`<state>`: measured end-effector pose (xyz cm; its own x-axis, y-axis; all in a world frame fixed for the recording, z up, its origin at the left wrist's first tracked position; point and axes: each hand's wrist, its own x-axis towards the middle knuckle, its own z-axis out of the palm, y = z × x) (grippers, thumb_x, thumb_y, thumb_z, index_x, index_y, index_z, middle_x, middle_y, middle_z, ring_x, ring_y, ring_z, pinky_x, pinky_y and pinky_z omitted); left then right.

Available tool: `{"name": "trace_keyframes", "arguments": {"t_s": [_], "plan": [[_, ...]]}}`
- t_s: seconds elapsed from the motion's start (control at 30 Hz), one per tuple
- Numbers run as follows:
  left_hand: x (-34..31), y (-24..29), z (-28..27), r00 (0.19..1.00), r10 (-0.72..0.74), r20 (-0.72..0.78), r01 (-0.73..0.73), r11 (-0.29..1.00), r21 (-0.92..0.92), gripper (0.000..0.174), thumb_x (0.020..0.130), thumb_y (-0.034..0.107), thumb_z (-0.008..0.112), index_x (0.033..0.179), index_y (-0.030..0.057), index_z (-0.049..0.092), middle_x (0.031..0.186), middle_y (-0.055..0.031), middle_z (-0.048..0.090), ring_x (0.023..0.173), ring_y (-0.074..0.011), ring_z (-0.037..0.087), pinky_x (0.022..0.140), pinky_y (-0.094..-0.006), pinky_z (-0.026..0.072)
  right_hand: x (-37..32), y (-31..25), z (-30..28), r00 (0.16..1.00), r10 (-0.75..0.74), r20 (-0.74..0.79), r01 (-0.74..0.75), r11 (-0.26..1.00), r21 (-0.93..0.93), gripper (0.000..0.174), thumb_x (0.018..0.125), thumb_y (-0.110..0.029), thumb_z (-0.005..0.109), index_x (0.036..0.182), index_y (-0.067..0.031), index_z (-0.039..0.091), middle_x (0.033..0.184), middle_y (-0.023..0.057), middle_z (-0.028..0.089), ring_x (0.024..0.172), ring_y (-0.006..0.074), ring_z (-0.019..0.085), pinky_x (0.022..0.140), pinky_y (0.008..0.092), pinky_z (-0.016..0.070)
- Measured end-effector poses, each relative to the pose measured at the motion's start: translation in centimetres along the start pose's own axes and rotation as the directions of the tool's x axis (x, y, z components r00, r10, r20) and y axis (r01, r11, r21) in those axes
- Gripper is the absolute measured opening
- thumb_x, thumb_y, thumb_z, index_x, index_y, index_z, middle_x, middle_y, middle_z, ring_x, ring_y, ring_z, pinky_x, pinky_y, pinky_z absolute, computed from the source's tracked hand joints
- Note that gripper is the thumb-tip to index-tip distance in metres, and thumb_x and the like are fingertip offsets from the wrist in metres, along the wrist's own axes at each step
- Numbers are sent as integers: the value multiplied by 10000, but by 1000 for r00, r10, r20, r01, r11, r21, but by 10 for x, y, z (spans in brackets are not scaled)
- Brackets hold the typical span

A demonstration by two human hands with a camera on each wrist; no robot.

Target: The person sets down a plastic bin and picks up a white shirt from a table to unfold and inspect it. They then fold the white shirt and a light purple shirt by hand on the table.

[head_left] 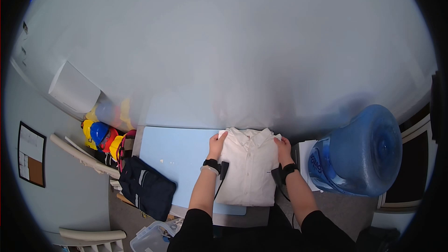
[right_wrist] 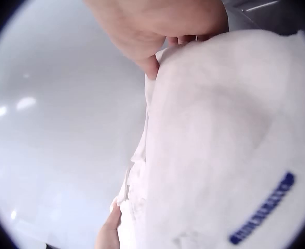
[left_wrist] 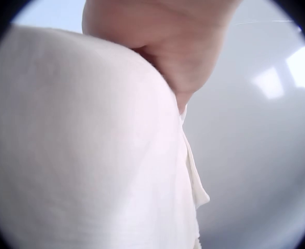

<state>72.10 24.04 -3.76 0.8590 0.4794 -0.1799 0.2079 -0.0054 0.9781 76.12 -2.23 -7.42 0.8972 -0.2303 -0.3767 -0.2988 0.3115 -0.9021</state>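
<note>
1. You stand at the light-blue desk (head_left: 177,154). A white shirt (head_left: 247,172) lies button-side up on its right half, with the collar toward the wall.
2. Your left hand (head_left: 217,142) pinches the shirt's left shoulder corner. Your right hand (head_left: 283,148) pinches the right shoulder edge. Both wrist views show fingers curled onto the cloth.
3. The shirt reads as a tidy rectangle with both sleeves out of sight, so the folding itself looks largely done.
4. What seems left is squaring the shoulders and collar. Whether the underside lies flat cannot be told.
5. A blue water bottle (head_left: 359,158) lies on its side right of the desk. A dark navy bundle (head_left: 147,186) sits at the desk's left front corner, with coloured hard hats (head_left: 100,133) behind it.
</note>
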Motion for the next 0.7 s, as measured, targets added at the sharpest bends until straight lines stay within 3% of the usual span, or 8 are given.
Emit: {"name": "trace_keyframes", "arguments": {"t_s": [0.07,0.2,0.27,0.3,0.4,0.47,0.63,0.7], "plan": [[0,10,6,978,-209,11,204,936,-287,269,790,263,614,670,26,579,629,7,539,540,-68,412,501,-227,370,2,-8,-3,993,75,92,-77,997,12,204,752,-177,646,838,-18,553,770,18,558,692,99,507,650,231,405],[16,-6,-2,971,-240,1,236,956,-175,268,805,256,595,724,1,591,636,1,536,579,-74,449,565,-225,404,6,-17,-7,958,145,246,-145,989,-21,131,783,-178,607,823,-63,560,737,2,547,695,86,492,634,219,385],[25,-17,-3,985,-161,-65,168,978,125,247,821,240,569,816,-7,579,699,-11,547,649,-87,485,615,-225,411,12,-19,-6,952,146,269,-143,989,-33,117,793,-171,590,836,-68,553,750,1,544,710,90,492,651,222,387],[24,-16,-3,985,-161,-65,168,978,125,247,821,240,569,816,-7,579,699,-11,547,649,-87,485,615,-225,411,12,-22,-4,945,147,291,-141,989,-43,105,802,-164,573,849,-74,547,763,1,542,725,93,492,668,225,390],[19,-18,0,998,-32,-60,37,994,100,222,819,211,568,874,-2,541,801,-33,560,693,-101,473,654,-240,413,11,-29,1,933,174,315,-194,980,33,134,805,-150,562,905,-74,516,808,17,539,766,116,501,695,249,410],[13,-22,-3,997,76,-13,-77,990,-116,241,811,149,572,983,-6,505,883,-54,565,820,-100,489,700,-222,414,13,-32,0,941,167,293,-189,981,48,151,804,-142,562,927,-73,507,830,22,537,781,118,497,703,250,410],[-3,7,-13,995,54,83,-33,971,-236,251,805,80,564,1031,-10,504,889,-54,582,817,-98,527,703,-206,433,11,-38,-6,948,101,302,-127,990,68,161,797,-132,570,934,-72,512,834,23,542,780,119,500,716,250,408],[0,11,-16,994,23,105,2,971,-238,240,804,72,563,1024,-11,516,878,-49,588,797,-90,536,698,-201,438,13,-41,-8,935,81,346,-70,997,-42,125,795,-139,574,895,-76,531,805,12,544,762,111,503,712,243,405]]}}
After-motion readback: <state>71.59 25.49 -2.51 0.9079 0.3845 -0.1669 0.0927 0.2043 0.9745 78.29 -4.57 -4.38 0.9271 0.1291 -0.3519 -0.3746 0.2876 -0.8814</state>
